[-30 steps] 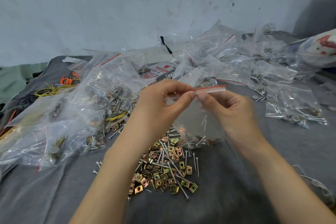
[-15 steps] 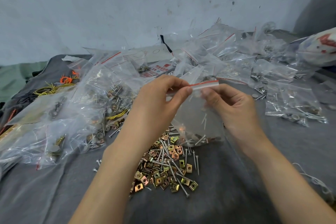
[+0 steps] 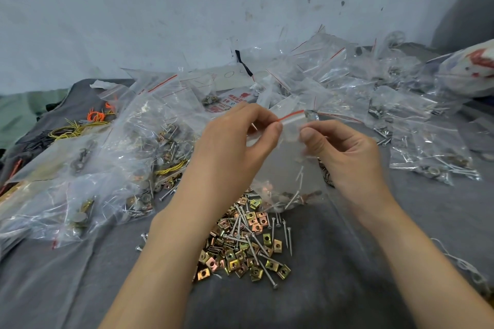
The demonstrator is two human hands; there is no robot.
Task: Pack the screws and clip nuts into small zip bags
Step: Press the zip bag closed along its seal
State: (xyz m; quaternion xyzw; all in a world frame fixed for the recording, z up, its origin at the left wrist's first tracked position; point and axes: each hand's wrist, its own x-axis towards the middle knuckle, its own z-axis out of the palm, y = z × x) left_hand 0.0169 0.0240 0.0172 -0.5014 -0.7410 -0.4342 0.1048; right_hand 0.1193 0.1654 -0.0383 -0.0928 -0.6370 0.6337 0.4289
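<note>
A small clear zip bag [image 3: 287, 176] with a red seal strip hangs upright above the cloth, with screws and clip nuts lying in its bottom. My left hand [image 3: 230, 149] pinches the left end of the seal between thumb and forefinger. My right hand [image 3: 344, 152] pinches the bag's top just to the right, its thumb on the plastic. Below the bag lies a loose heap of brass-coloured clip nuts [image 3: 240, 251] mixed with long silver screws [image 3: 267, 272] on the grey cloth.
Filled zip bags [image 3: 112, 157] are piled at the left, and more filled bags [image 3: 417, 125] spread across the back and right. Orange and yellow wires [image 3: 80, 125] lie at the far left. A white wall stands behind. Grey cloth [image 3: 347, 275] covers the table.
Both hands have slid closer together along the seal strip, and the bag's top edge has tilted, its right end higher. The bag has lifted slightly.
</note>
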